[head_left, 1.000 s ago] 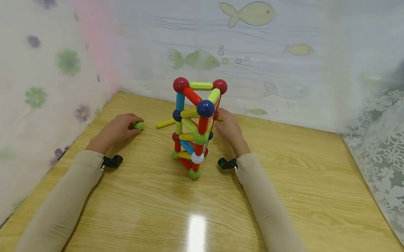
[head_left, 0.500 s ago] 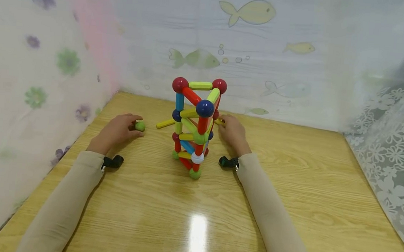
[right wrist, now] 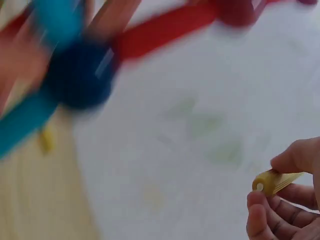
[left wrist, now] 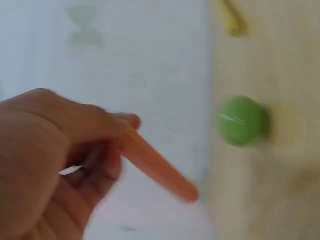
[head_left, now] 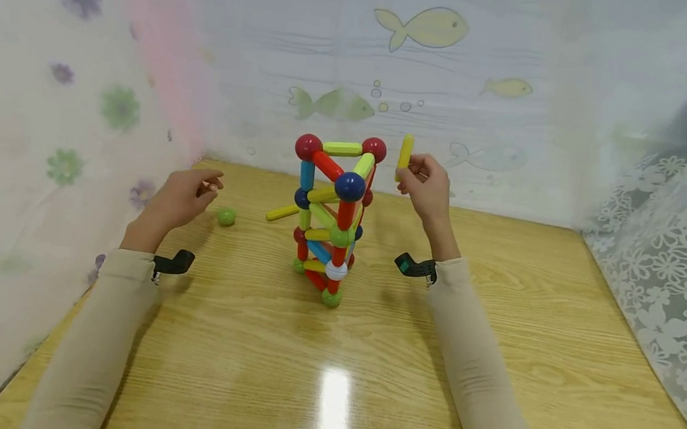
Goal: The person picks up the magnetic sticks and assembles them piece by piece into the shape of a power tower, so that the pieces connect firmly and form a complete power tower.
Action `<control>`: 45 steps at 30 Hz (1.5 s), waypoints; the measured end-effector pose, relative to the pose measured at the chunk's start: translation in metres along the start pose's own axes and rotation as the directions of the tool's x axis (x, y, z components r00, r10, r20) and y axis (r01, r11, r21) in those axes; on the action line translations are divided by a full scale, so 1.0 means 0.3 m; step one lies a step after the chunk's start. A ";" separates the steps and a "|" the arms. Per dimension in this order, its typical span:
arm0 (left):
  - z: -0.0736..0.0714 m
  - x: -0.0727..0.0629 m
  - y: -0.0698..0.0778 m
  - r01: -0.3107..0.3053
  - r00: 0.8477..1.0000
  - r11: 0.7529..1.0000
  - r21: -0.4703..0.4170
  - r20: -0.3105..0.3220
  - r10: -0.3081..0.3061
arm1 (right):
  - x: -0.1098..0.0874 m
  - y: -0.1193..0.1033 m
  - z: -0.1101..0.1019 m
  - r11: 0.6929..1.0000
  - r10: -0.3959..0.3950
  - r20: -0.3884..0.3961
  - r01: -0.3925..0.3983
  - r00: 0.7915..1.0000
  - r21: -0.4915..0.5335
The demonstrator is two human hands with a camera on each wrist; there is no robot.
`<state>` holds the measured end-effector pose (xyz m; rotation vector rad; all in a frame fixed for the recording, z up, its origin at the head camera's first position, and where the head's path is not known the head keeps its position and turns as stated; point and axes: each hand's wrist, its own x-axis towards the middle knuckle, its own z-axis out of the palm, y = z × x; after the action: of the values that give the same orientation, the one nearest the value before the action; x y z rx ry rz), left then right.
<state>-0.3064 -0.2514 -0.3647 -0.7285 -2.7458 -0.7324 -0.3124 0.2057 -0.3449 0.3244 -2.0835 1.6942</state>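
Observation:
My left hand (head_left: 178, 198) is raised over the table's left side, up and to the left of a green ball (head_left: 226, 217). In the left wrist view its thumb and fingers pinch an orange building stick (left wrist: 162, 172), which the hand hides in the head view. To the right of the tower, my right hand (head_left: 429, 186) pinches a yellow building stick (head_left: 405, 153) near its lower end, almost upright. A tower of coloured balls and sticks (head_left: 342, 234) stands between the hands, touched by neither. Both wrist views are blurred.
Another yellow stick (head_left: 283, 211) lies on the wooden table (head_left: 236, 341), just left of the tower and partly behind it. A fish-patterned curtain (head_left: 240, 65) hangs along the back edge, with more fabric at both sides.
My left hand has left the green ball, rising to the left; the ball sits slightly further left. My right hand has lifted the yellow stick from behind the tower, up and to the right.

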 end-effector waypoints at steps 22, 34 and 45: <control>-0.242 0.205 0.640 -0.717 0.643 0.440 -0.540 -0.757 0.119 | -0.048 -0.391 0.104 0.877 -0.453 0.067 0.430 0.889 0.214; -0.208 0.283 0.696 -0.734 0.633 0.570 -0.370 -0.676 0.376 | -0.044 -0.393 0.104 0.874 -0.460 0.080 0.435 0.884 0.218; -0.155 0.260 0.729 -0.514 0.830 0.655 -0.554 -0.513 0.218 | -0.043 -0.395 0.107 0.880 -0.462 0.078 0.445 0.884 0.165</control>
<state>-0.2582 -0.0784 -0.2106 -1.0850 -1.8102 -1.5958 -0.2546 0.1468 -0.2530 0.9018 -1.7754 1.5593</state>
